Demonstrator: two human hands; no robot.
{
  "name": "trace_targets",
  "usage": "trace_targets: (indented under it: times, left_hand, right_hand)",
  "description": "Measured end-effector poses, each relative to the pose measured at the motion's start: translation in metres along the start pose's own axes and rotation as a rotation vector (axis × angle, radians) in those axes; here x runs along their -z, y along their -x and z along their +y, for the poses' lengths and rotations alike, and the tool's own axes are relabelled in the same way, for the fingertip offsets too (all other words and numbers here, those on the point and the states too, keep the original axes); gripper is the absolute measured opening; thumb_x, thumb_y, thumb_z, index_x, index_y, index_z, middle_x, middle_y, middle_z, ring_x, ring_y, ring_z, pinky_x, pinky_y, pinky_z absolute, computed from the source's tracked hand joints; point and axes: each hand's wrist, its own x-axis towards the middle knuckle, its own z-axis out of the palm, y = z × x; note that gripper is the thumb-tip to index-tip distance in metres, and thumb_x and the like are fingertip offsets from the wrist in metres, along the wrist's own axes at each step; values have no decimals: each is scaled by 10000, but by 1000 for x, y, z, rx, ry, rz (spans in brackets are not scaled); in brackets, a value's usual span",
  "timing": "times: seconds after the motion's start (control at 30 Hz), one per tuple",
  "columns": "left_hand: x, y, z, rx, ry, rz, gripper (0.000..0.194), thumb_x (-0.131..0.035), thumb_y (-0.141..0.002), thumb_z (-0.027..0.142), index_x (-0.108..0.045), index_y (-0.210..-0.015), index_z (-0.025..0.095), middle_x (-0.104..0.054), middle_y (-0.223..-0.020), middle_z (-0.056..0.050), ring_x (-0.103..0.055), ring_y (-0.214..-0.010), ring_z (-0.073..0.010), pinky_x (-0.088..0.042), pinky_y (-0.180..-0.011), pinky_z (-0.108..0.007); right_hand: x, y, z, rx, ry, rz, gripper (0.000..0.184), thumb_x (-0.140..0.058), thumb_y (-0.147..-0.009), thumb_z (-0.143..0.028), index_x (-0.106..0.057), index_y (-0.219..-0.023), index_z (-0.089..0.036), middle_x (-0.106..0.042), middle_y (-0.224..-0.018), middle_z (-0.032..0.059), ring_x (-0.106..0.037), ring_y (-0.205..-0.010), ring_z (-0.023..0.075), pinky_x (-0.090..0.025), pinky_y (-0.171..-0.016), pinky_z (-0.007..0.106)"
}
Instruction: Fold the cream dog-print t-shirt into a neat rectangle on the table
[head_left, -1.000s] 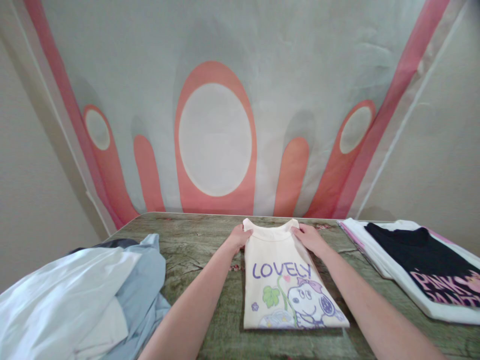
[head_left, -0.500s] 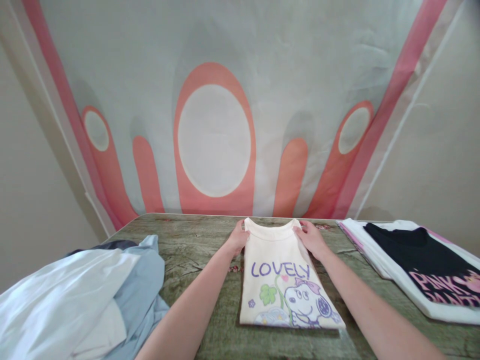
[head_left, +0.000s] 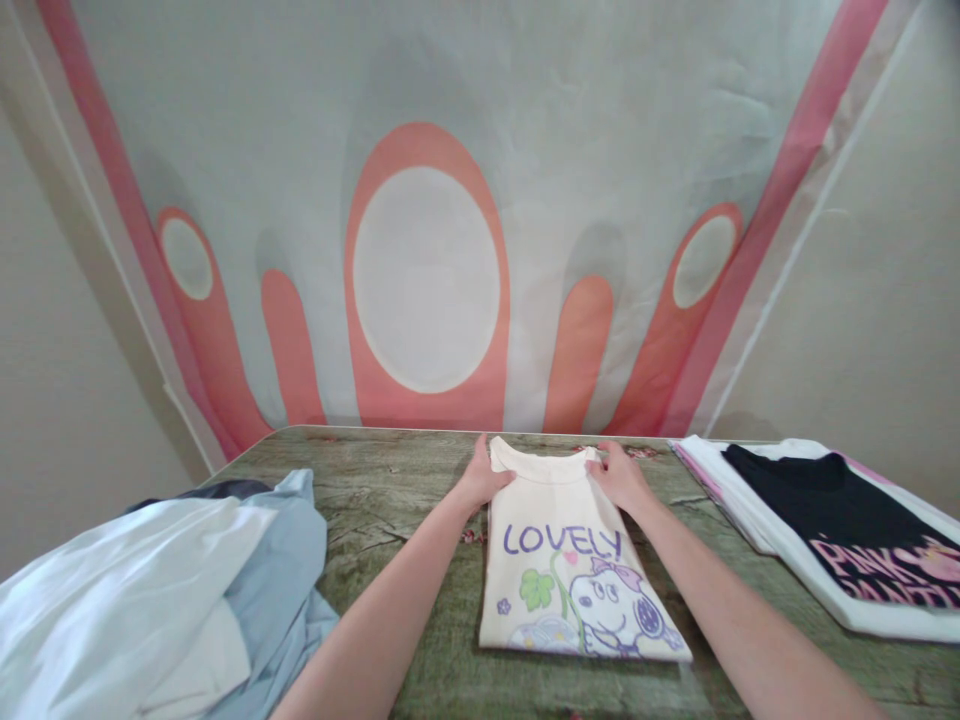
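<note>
A cream T-shirt (head_left: 551, 510), folded into a narrow panel, lies flat on the table with its neckline away from me. It bears purple "LOVELY" lettering and a cartoon dog with a bow and a clover. At its left shoulder my left hand (head_left: 482, 478) is spread, thumb flat on the cloth and fingers stretched along the outer edge. The right shoulder is pinched by my right hand (head_left: 624, 480), thumb on top; its other fingertips are partly hidden behind the corner.
Loose white (head_left: 135, 590) and light blue garments (head_left: 289, 560) are heaped at the left, with a dark one behind. On the right lies a stack of folded clothes, a black printed T-shirt (head_left: 847, 510) on top. A wall with pink shapes (head_left: 427, 410) stands behind the wood-patterned table (head_left: 375, 500).
My left thumb has moved inward onto the cloth, and the left fingers now extend beside the shoulder. The right hand has barely shifted. The neckline looks slightly lower and flatter.
</note>
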Motion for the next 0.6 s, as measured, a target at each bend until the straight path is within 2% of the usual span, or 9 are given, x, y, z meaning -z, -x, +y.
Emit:
trace_targets:
  times: [0.17, 0.3, 0.43, 0.5, 0.6]
  left_hand:
    - [-1, 1, -2, -97, -72, -4, 1151, -772, -544, 113, -16, -1412, 124, -569, -1130, -147, -553, -1024, -225, -415, -909, -348]
    - [0, 1, 0, -67, -101, -26, 1151, -760, -546, 108, 1, -1409, 121, -578, -1111, -146, -580, -962, -215, -437, -870, -343]
    - [1, 4, 6, -38, -227, 15, 1197, -768, -490, 76, -12, -1414, 150, -555, -1151, -148, -571, -980, -226, -438, -860, -322]
    - [3, 11, 10, -19, -260, 18, 1185, -763, -497, 82, -16, -1414, 143, -536, -1172, -161, -576, -959, -222, -449, -833, -309]
    - [8, 30, 14, 36, -234, 5, 1096, -739, -581, 147, -24, -1413, 145, -500, -1196, -193, -606, -823, -188, -484, -721, -291]
  right_hand:
    - [4, 0, 1, -5, 62, -4, 345, -434, -832, -235, -481, -1149, -108, -645, -965, 153, -595, -921, 243, -395, -766, 301]
    - [3, -1, 3, -22, 76, -11, 337, -424, -836, -244, -487, -1139, -112, -637, -1002, 165, -586, -959, 256, -393, -785, 310]
    - [4, -3, 4, -37, 56, -33, 382, -470, -812, -255, -476, -1154, -86, -627, -1022, 181, -585, -951, 260, -401, -789, 320]
    - [7, -3, 4, -38, 25, -59, 413, -506, -793, -259, -470, -1159, -72, -631, -1009, 173, -596, -913, 244, -415, -770, 310]
    - [15, 9, 7, -27, -32, -107, 451, -539, -778, -273, -453, -1175, -77, -656, -918, 120, -617, -802, 201, -440, -705, 283]
